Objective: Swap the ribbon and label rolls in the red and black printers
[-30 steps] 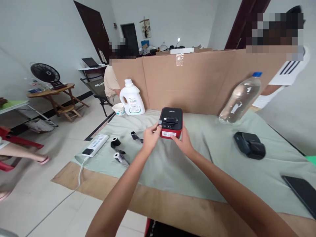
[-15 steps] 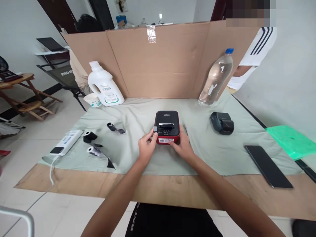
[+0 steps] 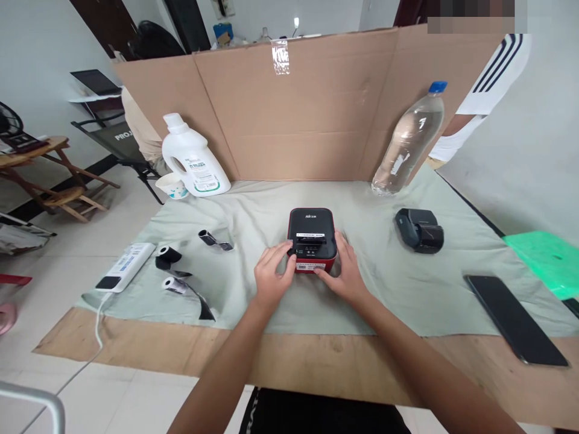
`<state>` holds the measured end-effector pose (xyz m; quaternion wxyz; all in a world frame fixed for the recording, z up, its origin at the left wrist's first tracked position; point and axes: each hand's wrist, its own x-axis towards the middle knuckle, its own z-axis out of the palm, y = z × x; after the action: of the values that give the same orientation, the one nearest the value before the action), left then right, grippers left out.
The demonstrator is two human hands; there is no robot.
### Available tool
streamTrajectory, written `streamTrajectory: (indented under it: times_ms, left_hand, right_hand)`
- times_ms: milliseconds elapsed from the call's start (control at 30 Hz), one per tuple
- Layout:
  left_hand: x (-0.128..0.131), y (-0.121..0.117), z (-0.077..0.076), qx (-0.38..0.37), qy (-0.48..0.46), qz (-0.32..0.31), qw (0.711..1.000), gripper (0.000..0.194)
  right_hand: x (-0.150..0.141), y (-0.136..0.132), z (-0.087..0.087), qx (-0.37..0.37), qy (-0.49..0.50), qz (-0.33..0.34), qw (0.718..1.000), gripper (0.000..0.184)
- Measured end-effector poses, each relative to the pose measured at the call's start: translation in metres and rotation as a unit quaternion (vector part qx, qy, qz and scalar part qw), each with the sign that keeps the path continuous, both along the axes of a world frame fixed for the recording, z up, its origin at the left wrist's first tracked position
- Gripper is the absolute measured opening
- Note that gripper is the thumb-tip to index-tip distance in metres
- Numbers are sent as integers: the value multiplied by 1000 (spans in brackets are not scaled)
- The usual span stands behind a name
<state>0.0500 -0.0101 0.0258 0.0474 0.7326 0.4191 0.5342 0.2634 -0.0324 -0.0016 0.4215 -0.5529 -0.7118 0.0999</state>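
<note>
A small black-and-red thermal printer (image 3: 312,224) sits on the cloth in front of me, with a slot across its top and a white label on its red front. My left hand (image 3: 274,269) is at its front left corner, fingers on the top edge and thumb at the front. On the opposite side, my right hand (image 3: 346,268) grips it, with fingers along the right side and thumb on the front label. The undersides of my fingers are hidden. Partly unrolled paper rolls lie to the left: a small one (image 3: 208,237), a black one (image 3: 167,255) and a white-cored one (image 3: 174,284).
A white power strip (image 3: 126,265) with a cable lies at left. Behind stand a detergent bottle (image 3: 199,163), a paper cup (image 3: 172,187), a water bottle (image 3: 409,144) and a cardboard screen (image 3: 294,114). At right are a black portable device (image 3: 420,230), a phone (image 3: 515,319) and green plastic (image 3: 543,262).
My left fingers have shifted onto the printer's top left edge; a small grey patch seen there before is now covered or gone. The right hand stays on its side. My view has shifted slightly.
</note>
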Motion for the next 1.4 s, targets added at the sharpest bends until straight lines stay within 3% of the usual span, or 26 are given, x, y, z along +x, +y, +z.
streamTrajectory:
  times_ms: [200, 433, 567, 700, 767, 900, 1000, 1233, 1400]
  left_hand:
    - [-2, 5, 0, -39, 26, -19, 999, 28]
    - [2, 8, -12, -14, 1, -40, 999, 29]
    - [1, 6, -14, -13, -4, -34, 999, 30]
    - [0, 6, -13, -13, -2, -38, 999, 30]
    - [-1, 7, -13, -11, -5, -45, 999, 29]
    - [-1, 8, -14, -20, -12, -57, 998, 30]
    - [-1, 8, -13, -28, -19, -63, 997, 31]
    - [0, 11, -13, -23, -34, -74, 996, 28]
    - [-2, 12, -12, -30, -36, -70, 996, 28]
  right_hand:
    - [0, 3, 9, 32, 4, 3, 999, 91]
    - [6, 3, 30, 15, 36, 21, 999, 95]
    - [13, 14, 54, -5, 77, 9, 997, 50]
    - [7, 61, 92, -91, -51, 40, 994, 38]
    - [-2, 89, 111, -175, -157, 82, 969, 34]
    - [-20, 129, 137, -328, -305, 140, 883, 27]
    - [-30, 137, 139, -351, -339, 146, 861, 21]
    - [-54, 133, 123, -314, -398, 104, 856, 17]
    - [-32, 117, 136, -229, -387, 139, 882, 22]
